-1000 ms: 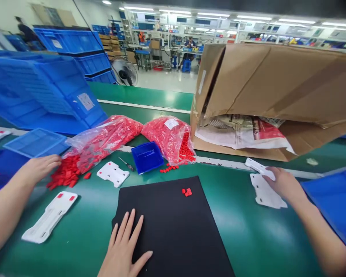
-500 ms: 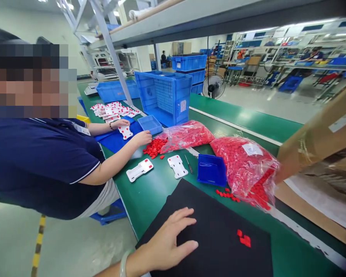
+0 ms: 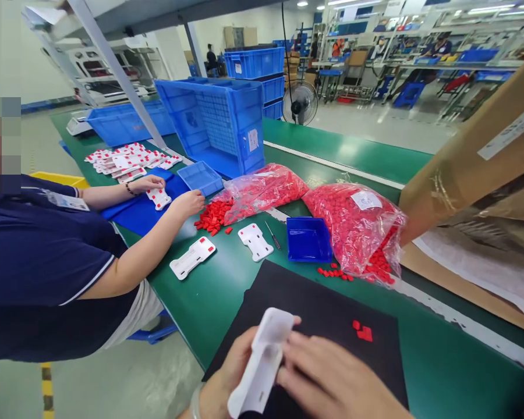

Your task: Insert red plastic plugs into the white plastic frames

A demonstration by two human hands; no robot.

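Both my hands hold a long white plastic part (image 3: 262, 364) over the near end of a black mat (image 3: 323, 308). My left hand (image 3: 227, 378) grips it from below on the left, and my right hand (image 3: 336, 381) closes on its right side. A few small red caps (image 3: 363, 332) lie on the mat just beyond my fingers. Further off stand a small blue tray (image 3: 308, 238) and two clear bags of red caps (image 3: 358, 224), (image 3: 266, 191).
A co-worker in a dark blue shirt (image 3: 43, 267) sits at the left, one hand (image 3: 191, 203) at a pile of red caps (image 3: 212, 215). White parts (image 3: 192, 257), (image 3: 255, 241), a screwdriver (image 3: 272, 235), blue crates (image 3: 218, 125) and a cardboard box (image 3: 475, 169) crowd the green bench.
The view has swung left toward the co-worker. My left hand has left the mat, and both hands now hold a white part that my right hand brought in.
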